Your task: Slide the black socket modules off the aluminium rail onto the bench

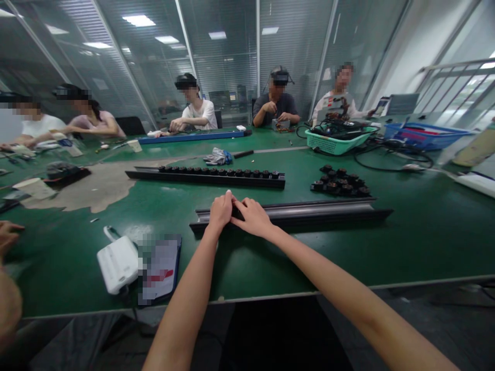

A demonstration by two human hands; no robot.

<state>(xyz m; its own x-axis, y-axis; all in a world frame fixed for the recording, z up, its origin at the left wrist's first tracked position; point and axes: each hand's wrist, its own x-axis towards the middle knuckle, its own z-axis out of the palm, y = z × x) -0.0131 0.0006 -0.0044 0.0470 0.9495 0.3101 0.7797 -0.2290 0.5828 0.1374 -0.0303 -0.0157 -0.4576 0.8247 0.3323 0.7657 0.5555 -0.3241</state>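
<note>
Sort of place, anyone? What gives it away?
Probably a shared assembly workroom: several people seated around a large green-topped table, two long black channel-shaped rails on it, and a pile of small black parts beside them.

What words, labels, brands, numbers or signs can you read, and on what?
No text can be read.
Phone: screen partly pixelated, the rest too blurred.
White box: any marking too small.
Near rail: no lettering visible.
Far rail: no lettering visible.
</note>
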